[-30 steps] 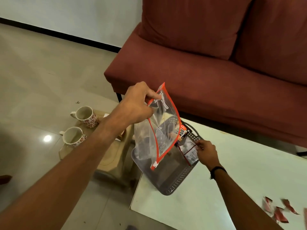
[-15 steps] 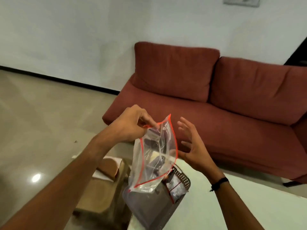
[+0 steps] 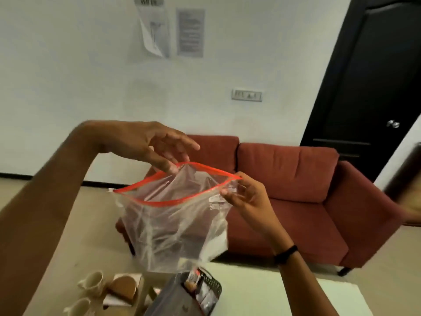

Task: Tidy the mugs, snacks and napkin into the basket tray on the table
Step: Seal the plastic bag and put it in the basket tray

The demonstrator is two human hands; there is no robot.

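Both hands hold a clear zip bag (image 3: 175, 226) with a red rim up in the air, its mouth spread wide. My left hand (image 3: 157, 148) pinches the far rim. My right hand (image 3: 243, 195) pinches the right corner. The bag looks empty. Below it, at the bottom edge, stands the dark basket tray (image 3: 211, 286) on the white table (image 3: 284, 299), with a snack packet (image 3: 193, 280) leaning inside. Two white patterned mugs (image 3: 92, 283) (image 3: 78, 307) sit on a low wooden stool at the lower left, beside a brown snack (image 3: 124, 287) on a white napkin (image 3: 115, 301).
A red sofa (image 3: 291, 201) runs behind the table. A dark door (image 3: 369, 76) is at the right. The white wall carries papers and a switch plate (image 3: 246, 95). Beige floor lies to the left.
The view has tilted up. The bag has been lifted higher and turned mouth-up. My right hand, free and spread half a second ago, now grips the bag's right corner, pulling the mouth wide.
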